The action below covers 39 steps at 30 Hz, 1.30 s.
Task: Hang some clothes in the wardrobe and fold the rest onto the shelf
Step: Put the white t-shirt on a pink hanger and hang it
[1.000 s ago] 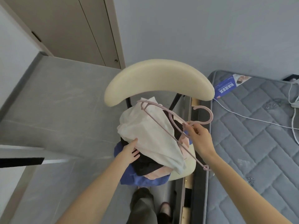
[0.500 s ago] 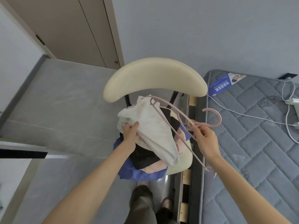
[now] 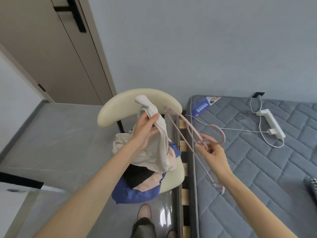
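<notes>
A: Where did we hold the garment (image 3: pixel 159 145)?
B: Our left hand (image 3: pixel 145 129) gripped a fold near its top, thumb and fingers curled round it. The rest hung below the grip, onto the pile (image 3: pixel 137 191) on the chair (image 3: pixel 120 109).
A: And the hanger (image 3: pixel 215 126)?
B: Our right hand (image 3: pixel 211 152) pinched its neck under the hook, just beside the garment.

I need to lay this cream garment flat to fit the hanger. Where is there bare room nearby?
Bare: the mattress stretch between the right hand holding the hanger and the white cable; the grey floor left of the chair. Crowded: the chair seat, heaped with clothes under the left hand's cream garment.
</notes>
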### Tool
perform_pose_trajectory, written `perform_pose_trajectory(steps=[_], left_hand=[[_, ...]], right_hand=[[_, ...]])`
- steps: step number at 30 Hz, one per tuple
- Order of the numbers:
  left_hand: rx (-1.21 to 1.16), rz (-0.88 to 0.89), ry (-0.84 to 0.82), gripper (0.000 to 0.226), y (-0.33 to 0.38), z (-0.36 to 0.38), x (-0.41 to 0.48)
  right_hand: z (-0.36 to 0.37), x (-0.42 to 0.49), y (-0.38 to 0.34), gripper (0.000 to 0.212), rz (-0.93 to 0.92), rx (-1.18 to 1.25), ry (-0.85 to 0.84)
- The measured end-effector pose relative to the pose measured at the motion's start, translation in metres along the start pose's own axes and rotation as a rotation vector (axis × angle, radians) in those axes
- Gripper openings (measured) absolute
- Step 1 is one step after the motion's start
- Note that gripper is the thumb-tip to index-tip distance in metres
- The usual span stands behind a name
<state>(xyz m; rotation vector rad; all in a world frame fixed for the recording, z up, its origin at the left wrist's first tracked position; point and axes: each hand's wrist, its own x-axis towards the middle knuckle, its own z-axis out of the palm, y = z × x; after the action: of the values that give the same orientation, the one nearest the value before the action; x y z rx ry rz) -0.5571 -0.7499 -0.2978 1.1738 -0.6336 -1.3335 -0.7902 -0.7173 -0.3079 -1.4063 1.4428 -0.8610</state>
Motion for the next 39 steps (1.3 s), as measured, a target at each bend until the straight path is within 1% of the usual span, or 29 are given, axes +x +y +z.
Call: perform_pose_trajectory(steps=[2,6,8,11,13,15,16,18,19,22,23,25,28,31,36,39], left_hand=[[0.003,0.045,-0.04,0.021,0.015,0.02,-0.016],[0.001,0.117,-0.105,0.037,0.041,0.047,-0.049],[-0.007,0.151,-0.145,0.035,0.055,0.058,-0.067],[-0.061,0.203,-0.208,0.028,0.077,0.073,-0.092],[-0.11,0.232,-0.261,0.023,0.091,0.082,-0.105],[-0.12,0.268,-0.291,0.023,0.102,0.091,-0.119],[-0.111,0.294,-0.286,0.023,0.107,0.094,-0.126],[-0.095,0.356,-0.242,0.023,0.116,0.093,-0.14],[-0.093,0.385,-0.209,0.023,0.12,0.09,-0.146],[-0.083,0.452,-0.101,0.021,0.134,0.068,-0.164],[-0.078,0.47,-0.061,0.02,0.138,0.06,-0.17],[-0.067,0.511,0.038,0.02,0.147,0.043,-0.18],[-0.054,0.585,0.192,0.028,0.16,0.015,-0.196],[-0.051,0.633,0.255,0.023,0.171,-0.021,-0.213],[-0.046,0.574,0.405,0.025,0.17,-0.09,-0.251],[-0.02,0.51,0.514,0.018,0.163,-0.129,-0.289]], right_hand=[[-0.007,-0.011,-0.01,0.038,-0.048,0.027,-0.038],[-0.014,-0.023,-0.027,0.063,-0.15,0.073,-0.11],[-0.012,-0.025,-0.037,0.071,-0.208,0.1,-0.154],[-0.004,-0.029,-0.055,0.081,-0.324,0.105,-0.162],[0.003,-0.034,-0.064,0.085,-0.352,0.155,-0.189],[0.011,-0.039,-0.069,0.078,-0.329,0.211,-0.188],[0.015,-0.041,-0.071,0.07,-0.31,0.226,-0.156],[0.017,-0.044,-0.079,0.053,-0.288,0.204,-0.055],[0.015,-0.044,-0.084,0.047,-0.3,0.186,-0.035],[0.011,-0.047,-0.103,0.023,-0.361,0.17,-0.094],[0.011,-0.049,-0.112,0.02,-0.368,0.167,-0.118],[0.013,-0.053,-0.132,0.024,-0.385,0.167,-0.142],[0.021,-0.06,-0.166,0.027,-0.416,0.22,-0.209],[0.036,-0.071,-0.2,0.028,-0.473,0.249,-0.305],[0.081,-0.096,-0.227,0.026,-0.488,0.12,-0.498],[0.113,-0.121,-0.241,0.014,-0.442,0.051,-0.674]])
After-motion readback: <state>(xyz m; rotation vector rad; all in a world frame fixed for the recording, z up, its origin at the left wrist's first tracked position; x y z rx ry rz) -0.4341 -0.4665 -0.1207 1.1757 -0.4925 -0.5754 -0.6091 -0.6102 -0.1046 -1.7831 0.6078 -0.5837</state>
